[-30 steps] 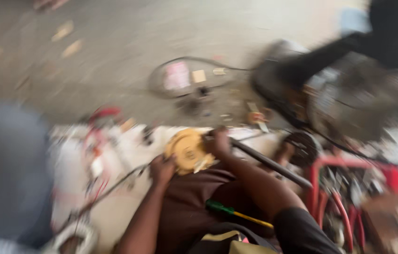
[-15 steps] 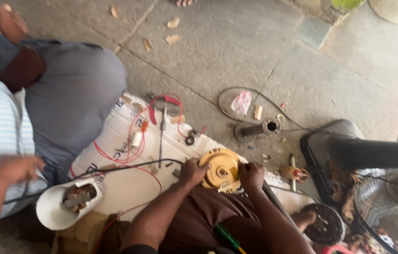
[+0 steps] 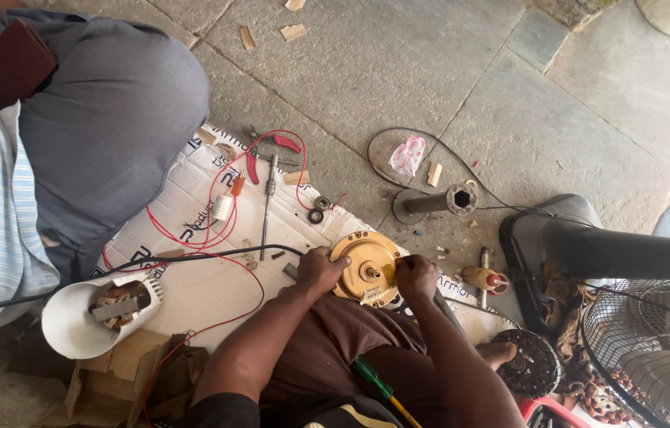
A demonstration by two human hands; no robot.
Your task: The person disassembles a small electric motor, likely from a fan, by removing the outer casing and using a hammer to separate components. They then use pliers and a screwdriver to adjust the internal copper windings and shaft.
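Observation:
A round gold-coloured motor cover (image 3: 363,265) with a short shaft at its centre rests against my knee over a white cardboard sheet (image 3: 192,285). My left hand (image 3: 318,269) grips its left rim. My right hand (image 3: 416,277) holds its right rim, fingers curled by the shaft. A green-and-yellow screwdriver (image 3: 380,390) lies across my lap.
Another person in grey trousers (image 3: 105,119) sits at the left. On the cardboard lie red wires (image 3: 224,222), red-handled pliers (image 3: 267,150), a long driver (image 3: 267,204) and a white motor housing (image 3: 89,313). A black fan base (image 3: 588,254), fan grille (image 3: 652,349) and socket wrench (image 3: 434,202) stand at the right.
The view has steadied and shifted from the blurred sweep. Both hands stay on the gold cover. The other person's arm at the lower left has drawn back out of view.

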